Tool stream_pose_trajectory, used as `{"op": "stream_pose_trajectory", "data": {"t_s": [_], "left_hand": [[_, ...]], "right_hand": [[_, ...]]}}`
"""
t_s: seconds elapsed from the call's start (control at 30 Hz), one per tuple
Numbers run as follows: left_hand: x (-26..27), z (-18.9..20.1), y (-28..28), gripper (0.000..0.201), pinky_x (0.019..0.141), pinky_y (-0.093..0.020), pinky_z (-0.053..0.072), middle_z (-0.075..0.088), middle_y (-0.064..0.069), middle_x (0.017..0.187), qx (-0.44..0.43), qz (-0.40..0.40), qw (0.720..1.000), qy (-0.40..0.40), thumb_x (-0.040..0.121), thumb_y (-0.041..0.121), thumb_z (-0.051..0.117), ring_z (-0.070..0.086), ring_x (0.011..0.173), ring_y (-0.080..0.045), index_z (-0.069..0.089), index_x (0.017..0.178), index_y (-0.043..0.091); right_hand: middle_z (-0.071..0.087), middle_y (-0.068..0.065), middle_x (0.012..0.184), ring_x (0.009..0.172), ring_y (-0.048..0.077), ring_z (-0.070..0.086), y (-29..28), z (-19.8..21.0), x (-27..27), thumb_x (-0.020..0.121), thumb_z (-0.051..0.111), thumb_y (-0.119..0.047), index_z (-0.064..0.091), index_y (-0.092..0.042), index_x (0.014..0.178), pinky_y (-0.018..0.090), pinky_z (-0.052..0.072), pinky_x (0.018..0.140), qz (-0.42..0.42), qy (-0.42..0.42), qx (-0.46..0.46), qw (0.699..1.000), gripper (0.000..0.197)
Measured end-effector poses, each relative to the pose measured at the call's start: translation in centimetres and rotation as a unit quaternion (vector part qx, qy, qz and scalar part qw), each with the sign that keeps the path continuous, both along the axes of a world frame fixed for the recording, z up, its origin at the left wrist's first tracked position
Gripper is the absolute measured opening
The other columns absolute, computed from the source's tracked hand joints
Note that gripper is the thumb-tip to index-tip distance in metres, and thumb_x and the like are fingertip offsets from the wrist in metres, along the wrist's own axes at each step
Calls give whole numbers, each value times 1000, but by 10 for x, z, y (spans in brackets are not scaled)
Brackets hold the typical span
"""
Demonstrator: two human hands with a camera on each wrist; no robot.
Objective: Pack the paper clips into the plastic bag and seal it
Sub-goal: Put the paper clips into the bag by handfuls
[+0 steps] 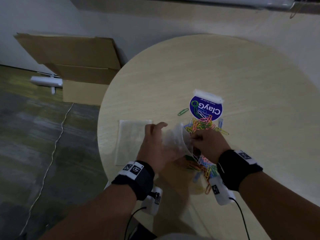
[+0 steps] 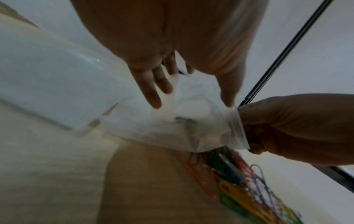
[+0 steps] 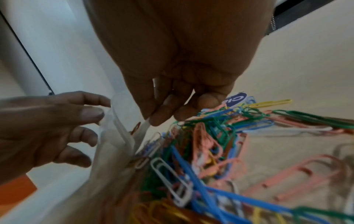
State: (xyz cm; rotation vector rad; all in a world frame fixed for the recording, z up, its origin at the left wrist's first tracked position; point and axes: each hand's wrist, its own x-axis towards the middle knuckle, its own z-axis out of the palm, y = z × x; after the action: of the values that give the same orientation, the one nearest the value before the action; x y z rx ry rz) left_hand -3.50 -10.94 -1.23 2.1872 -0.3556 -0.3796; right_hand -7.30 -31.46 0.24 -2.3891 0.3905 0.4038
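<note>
A clear zip plastic bag [image 1: 175, 138] is held up between both hands over a round table [image 1: 242, 75]. My left hand [image 1: 155, 135] holds its body, fingers spread on one side and thumb on the other. My right hand [image 1: 194, 141] pinches the zip strip at the bag's mouth [image 3: 145, 125]. In the left wrist view the bag [image 2: 191, 125] looks crumpled, and something small shows faintly through it. A heap of coloured paper clips [image 1: 202, 126] lies on the table right under the mouth. The clips [image 3: 210, 136] fill the right wrist view.
A second flat clear bag [image 1: 131, 141] lies on the table left of my hands. A blue ClayGo packet [image 1: 206, 108] lies beyond the heap, with one green clip [image 1: 183, 111] beside it. Flattened cardboard boxes [image 1: 78, 66] and a cable are on the floor at left.
</note>
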Motion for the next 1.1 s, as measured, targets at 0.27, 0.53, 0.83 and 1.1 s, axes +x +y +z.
{"op": "stream_pose_trajectory", "data": {"t_s": [0.27,0.53,0.83,1.1], "left_hand": [[1,34,-18,33,58,-32,38,50,1,73,93,-40,994,35,87,44,58,51,67,-23,49,66,20],[4,67,-5,41,52,-31,26,30,1,53,70,3,996,61,88,29,60,27,49,-16,36,59,14],[8,28,4,113,99,-38,51,49,12,136,119,-109,983,92,42,68,89,54,120,-10,40,138,34],[-4,17,20,92,96,-35,47,43,-3,146,130,-56,984,105,77,32,80,53,123,-24,27,151,19]], "right_hand": [[56,0,57,53,13,46,9,30,-6,86,63,-24,61,-11,63,27,37,55,-36,-11,80,996,26],[67,2,70,65,17,57,15,60,-10,86,60,-27,69,-14,74,26,42,59,-15,-42,15,999,19],[71,13,75,59,17,57,10,53,-2,87,63,-28,71,-10,72,33,48,59,-45,-16,132,990,25],[58,1,108,100,23,58,-31,27,-82,63,73,-63,57,-25,117,36,48,83,-71,21,-51,996,68]]}}
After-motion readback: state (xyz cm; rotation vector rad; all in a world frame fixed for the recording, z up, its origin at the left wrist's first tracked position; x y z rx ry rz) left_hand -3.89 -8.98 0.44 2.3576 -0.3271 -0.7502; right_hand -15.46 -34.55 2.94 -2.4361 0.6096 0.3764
